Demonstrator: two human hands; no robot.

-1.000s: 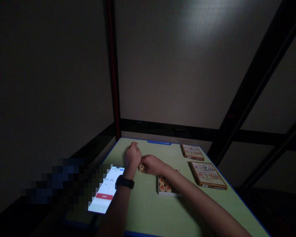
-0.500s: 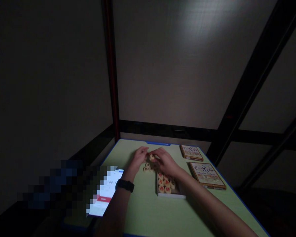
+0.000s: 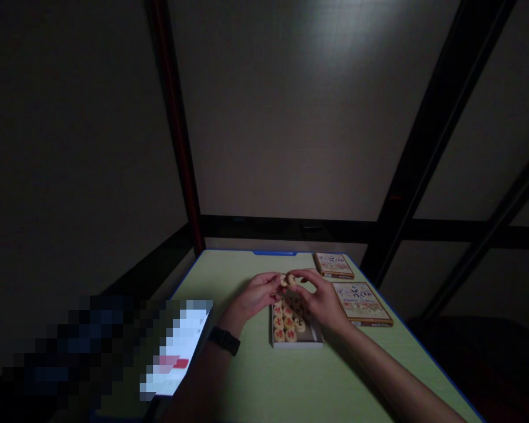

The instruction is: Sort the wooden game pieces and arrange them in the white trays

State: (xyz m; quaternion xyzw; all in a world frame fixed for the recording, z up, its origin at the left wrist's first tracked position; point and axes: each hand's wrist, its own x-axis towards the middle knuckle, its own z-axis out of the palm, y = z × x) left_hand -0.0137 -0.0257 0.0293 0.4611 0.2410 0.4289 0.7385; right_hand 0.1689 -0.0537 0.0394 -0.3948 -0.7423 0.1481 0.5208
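Note:
My left hand (image 3: 258, 294), with a dark band at the wrist, is closed with a round wooden Chinese chess piece (image 3: 283, 281) at its fingertips. Close against it, my right hand (image 3: 321, 298) pinches another Chinese chess piece (image 3: 291, 281) between thumb and finger. Both hands hover over the far part of a shallow white-edged box (image 3: 298, 345). Rows of pieces with red characters (image 3: 279, 335) fill its left side, and a piece with a dark character (image 3: 300, 324) lies beside them. My hands hide part of the box's far end.
Two flat printed boxes, a nearer one (image 3: 365, 302) and a farther one (image 3: 335, 265), lie on the right of the green table (image 3: 264, 382). A lit phone (image 3: 180, 346), partly pixelated, is at the left edge. A wall (image 3: 286, 129) rises behind the table.
Both hands have come together over the box, the left one moving right with a piece in its fingers. The loose pieces on the table beside the box no longer show. The view has shifted slightly.

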